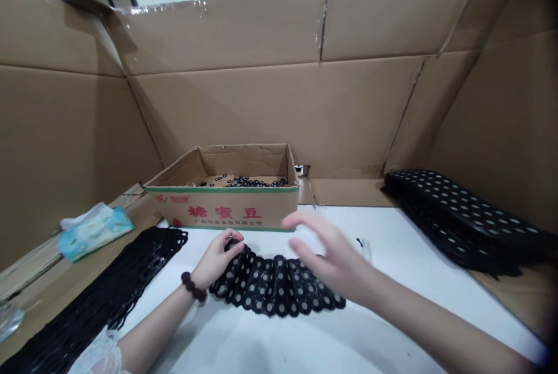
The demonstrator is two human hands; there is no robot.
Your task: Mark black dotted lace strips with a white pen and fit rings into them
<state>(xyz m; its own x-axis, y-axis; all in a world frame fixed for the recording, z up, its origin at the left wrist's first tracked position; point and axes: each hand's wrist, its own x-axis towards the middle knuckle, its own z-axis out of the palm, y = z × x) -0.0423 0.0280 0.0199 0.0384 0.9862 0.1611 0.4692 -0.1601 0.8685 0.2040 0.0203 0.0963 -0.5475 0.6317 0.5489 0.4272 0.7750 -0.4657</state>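
Note:
A strip of black lace fabric with pale polka dots (275, 289) lies gathered in folds on the white table. At its upper left end, my left hand (219, 259) pinches the gathered edge between thumb and fingers. My right hand (333, 255), a little blurred, hovers over the strip's right end with thumb and index finger apart and nothing visible between them. Behind both hands, a low cardboard box (226, 211) with red lettering holds many small black rings (250, 182).
Black netted fabric (96, 287) lies along the left, beside a blue tissue pack (96, 231). More dotted black fabric (462, 205) is heaped at the right. Tall cardboard walls (270, 106) enclose the back and sides. A small clear object (367, 250) sits behind my right hand.

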